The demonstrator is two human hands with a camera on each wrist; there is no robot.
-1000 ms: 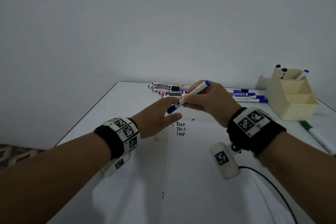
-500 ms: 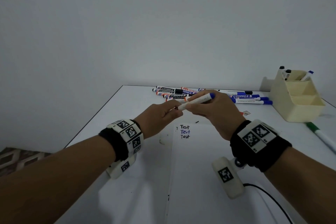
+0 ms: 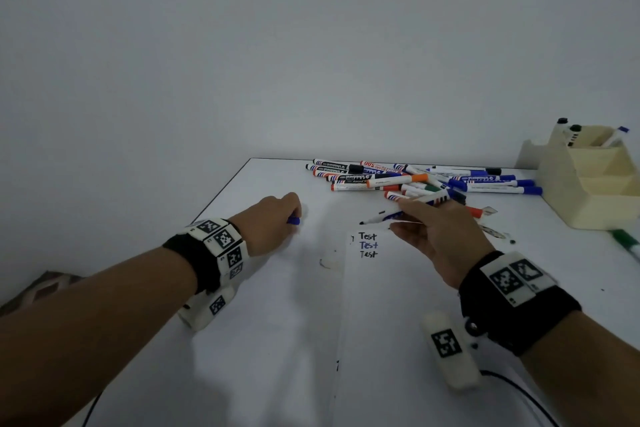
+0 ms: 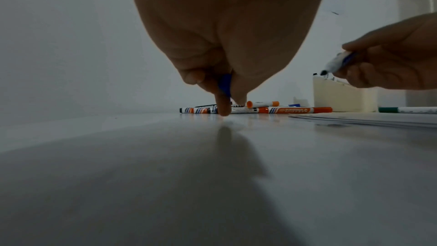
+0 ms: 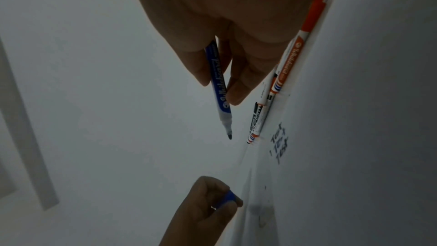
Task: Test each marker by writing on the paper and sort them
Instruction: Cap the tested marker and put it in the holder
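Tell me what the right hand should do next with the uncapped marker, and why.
Probably lower the blue marker tip onto the paper below the third "Test" and write. The right hand holds it bare-tipped above the sheet; the left hand holds its cap.

The left hand is pinching a blue cap just before the marker pile, fingertip touching the table.

"Test" written three times on paper, "Whiteboard" on orange marker
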